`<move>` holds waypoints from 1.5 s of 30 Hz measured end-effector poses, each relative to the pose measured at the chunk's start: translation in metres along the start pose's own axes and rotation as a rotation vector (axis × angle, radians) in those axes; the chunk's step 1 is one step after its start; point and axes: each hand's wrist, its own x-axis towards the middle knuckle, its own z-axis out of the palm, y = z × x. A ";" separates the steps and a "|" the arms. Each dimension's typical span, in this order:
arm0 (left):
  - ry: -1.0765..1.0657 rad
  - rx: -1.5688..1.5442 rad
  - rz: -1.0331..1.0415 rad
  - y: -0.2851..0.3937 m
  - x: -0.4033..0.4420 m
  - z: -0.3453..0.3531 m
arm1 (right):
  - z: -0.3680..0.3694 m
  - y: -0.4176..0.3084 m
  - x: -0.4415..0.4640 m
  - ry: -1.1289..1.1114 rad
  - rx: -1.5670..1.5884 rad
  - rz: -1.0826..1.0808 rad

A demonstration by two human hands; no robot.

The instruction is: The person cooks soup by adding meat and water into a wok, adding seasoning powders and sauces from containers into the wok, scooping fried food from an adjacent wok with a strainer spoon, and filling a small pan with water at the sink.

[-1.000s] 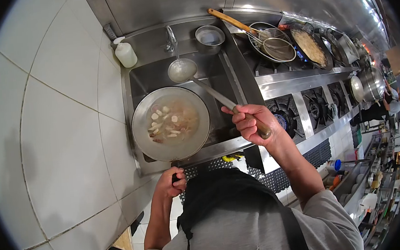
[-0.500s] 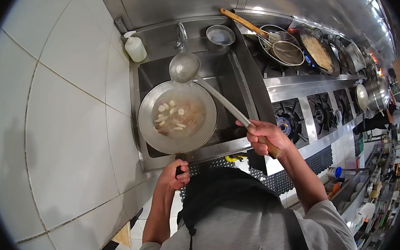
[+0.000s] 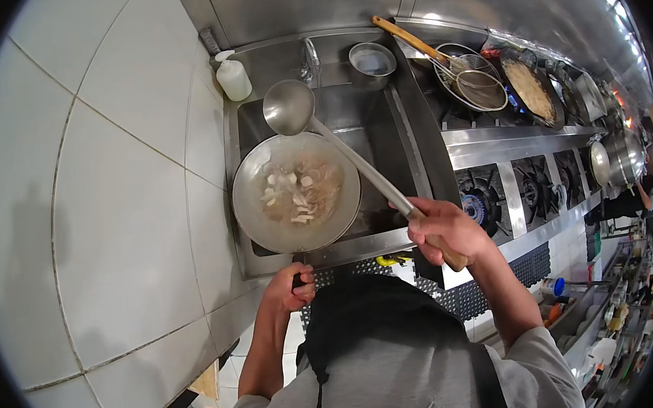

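Observation:
My left hand is closed around the dark handle of a wide metal pan held over the sink. Cloudy liquid with pale pieces of food fills the middle of the pan. In my right hand is the wooden grip of a long metal ladle. Its bowl hangs above the pan's far rim, near the faucet. No liquid can be clearly made out in the ladle bowl.
A soap bottle and a small metal bowl stand behind the sink. To the right, the stove holds strainers and a dark pan of food; one front burner is lit. Another person stands far right.
The ladle has swung from beside the faucet stream to over the pan's far left rim. Liquid and food in the pan look stirred up. The whole view has shifted a little.

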 end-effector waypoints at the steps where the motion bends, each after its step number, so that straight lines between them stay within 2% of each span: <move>1: 0.009 0.012 0.004 -0.001 -0.001 0.001 | -0.001 -0.005 0.001 -0.031 0.158 0.028; 6: -0.008 0.024 0.009 -0.006 -0.005 -0.006 | -0.019 -0.023 0.015 -0.209 0.713 0.130; 13: -0.065 -0.029 -0.010 -0.014 -0.002 -0.018 | -0.025 -0.036 0.026 -0.306 0.955 0.158; 18: -0.095 -0.033 -0.017 -0.016 -0.002 -0.022 | -0.029 -0.043 0.033 -0.295 1.003 0.160; 24: -0.002 0.031 -0.011 -0.019 -0.007 -0.015 | -0.033 -0.036 0.041 -0.252 1.000 0.172; 30: -0.049 0.015 -0.025 -0.019 -0.006 -0.021 | -0.035 -0.025 0.047 -0.222 0.949 0.181; 45: 0.031 -0.013 -0.009 -0.014 -0.005 -0.009 | -0.040 -0.010 0.054 -0.203 0.951 0.198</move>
